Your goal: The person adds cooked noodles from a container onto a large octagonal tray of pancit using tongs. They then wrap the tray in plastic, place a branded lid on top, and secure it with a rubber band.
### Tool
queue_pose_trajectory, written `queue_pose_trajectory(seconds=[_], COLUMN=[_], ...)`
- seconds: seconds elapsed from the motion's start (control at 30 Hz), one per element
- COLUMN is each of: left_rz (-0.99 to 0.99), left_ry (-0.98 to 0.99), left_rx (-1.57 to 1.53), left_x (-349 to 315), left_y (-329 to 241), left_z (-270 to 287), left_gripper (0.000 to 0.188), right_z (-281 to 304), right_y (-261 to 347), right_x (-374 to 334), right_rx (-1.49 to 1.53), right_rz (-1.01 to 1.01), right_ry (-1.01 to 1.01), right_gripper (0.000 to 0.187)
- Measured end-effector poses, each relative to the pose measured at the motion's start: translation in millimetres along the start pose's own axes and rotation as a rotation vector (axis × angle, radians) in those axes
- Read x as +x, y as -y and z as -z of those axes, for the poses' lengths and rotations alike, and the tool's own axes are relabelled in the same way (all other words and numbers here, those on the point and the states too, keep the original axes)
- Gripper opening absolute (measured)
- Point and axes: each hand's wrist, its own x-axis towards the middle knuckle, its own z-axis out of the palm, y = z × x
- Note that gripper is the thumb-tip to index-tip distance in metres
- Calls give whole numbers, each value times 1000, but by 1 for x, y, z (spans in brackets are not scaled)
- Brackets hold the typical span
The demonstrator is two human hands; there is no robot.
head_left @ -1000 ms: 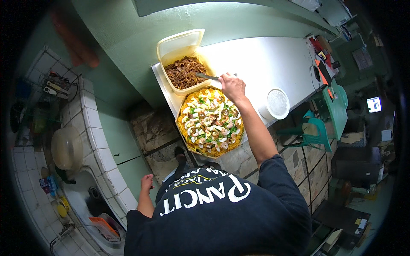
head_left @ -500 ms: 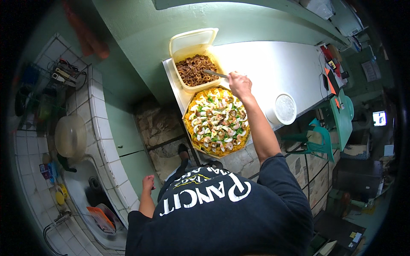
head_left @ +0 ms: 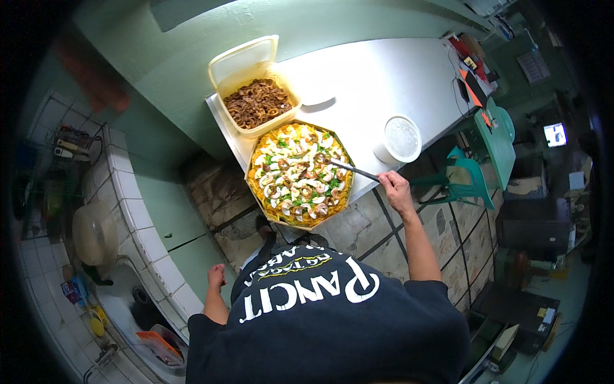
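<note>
Sink: a white basin is set into the tiled counter at far left.
Left hand: the hand is held low beside the body, much as before; its fingers appear partly curled, though how far cannot be told, and nothing is seen in them.
Tub: a yellowish tub, lid raised, is placed at the table's left end; brown food is contained in it, and the utensil, previously held over it, has been withdrawn.
Tray: an eight-sided tray is set just in front of the tub at the table edge; its noodles are covered with white, green and brown topping.
Utensil: the slender utensil is now pointed over the tray's right part; whether the topping is touched cannot be told.
Right hand: the fingers are closed around the utensil's handle; the hand has been drawn back toward the body, beyond the table edge.
Bucket: a round white bucket is left standing on the white table, right of the tray.
</note>
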Motion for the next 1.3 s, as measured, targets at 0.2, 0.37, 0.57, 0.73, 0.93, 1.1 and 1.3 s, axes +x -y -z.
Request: queue_pose_trajectory(seconds=[0.2,0.37,0.57,0.73,0.93,1.1,1.3], left_rz=[-94,-116,-77,-75,-102,-41,-115], left_ry=[43,37,25,21,-21,-74,-32], left_rx=[15,17,-2,-32,20,6,118], left_x=[1,-8,-11,-5,-14,-15,3], left_y=[-40,-48,-31,-12,16,46,60], left_z=[-12,-16,-12,1,18,28,35], left_gripper=[20,19,17,19,18,19,19], right_z=[-3,-3,-35,-99,-183,-224,-219], right_y=[-29,-15,43,104,153,166,173], right_x=[-27,-19,63,148,202,217,217], right_rx=[41,52,81,-451,-479,-472,-446], right_rz=[-104,-104,252,332,485,542,543], right_ry=[26,24,-142,-80,31,63,93], right_gripper=[22,23,16,23,23,18,16])
